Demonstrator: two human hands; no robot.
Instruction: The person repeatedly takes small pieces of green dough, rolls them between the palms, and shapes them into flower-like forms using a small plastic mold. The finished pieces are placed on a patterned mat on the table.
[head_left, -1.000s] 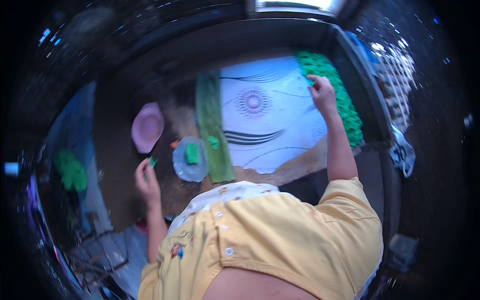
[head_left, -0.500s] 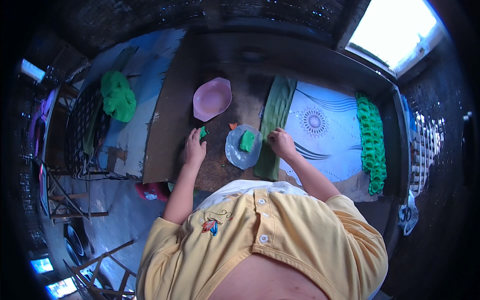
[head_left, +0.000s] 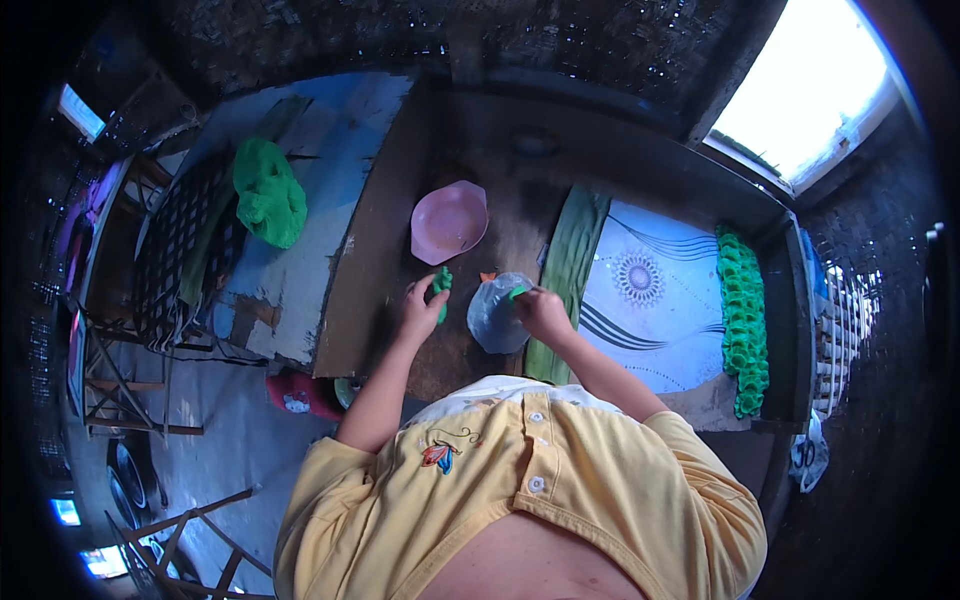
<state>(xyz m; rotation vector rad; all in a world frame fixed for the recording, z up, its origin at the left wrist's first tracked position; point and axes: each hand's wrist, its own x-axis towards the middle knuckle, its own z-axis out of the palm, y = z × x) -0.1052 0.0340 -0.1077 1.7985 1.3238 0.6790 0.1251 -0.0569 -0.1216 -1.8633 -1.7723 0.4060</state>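
Note:
My left hand (head_left: 420,309) has its fingers closed around a soft, bright green dough-like piece (head_left: 442,284) that sticks out beyond the fingertips. A round sheet of clear plastic (head_left: 490,318) lies on the brown tabletop to its right. Over that sheet's right edge, my right hand (head_left: 544,313) pinches a green lump (head_left: 517,293), mostly hidden by the fingers. Beyond the left hand sits a pink bowl (head_left: 448,222). A small orange scrap (head_left: 487,277) lies at the plastic's far edge.
Green leaf strips (head_left: 575,245) run beside a white patterned sheet (head_left: 640,280). At its far right stands a row of green scalloped pieces (head_left: 743,320). A large green mass (head_left: 268,195) rests on the left-hand surface. A raised wooden edge (head_left: 615,125) borders the table's back.
The green block has left the plastic sheet, and green now shows in my right fingers. My right hand has moved left over the sheet. More green shows in my left hand.

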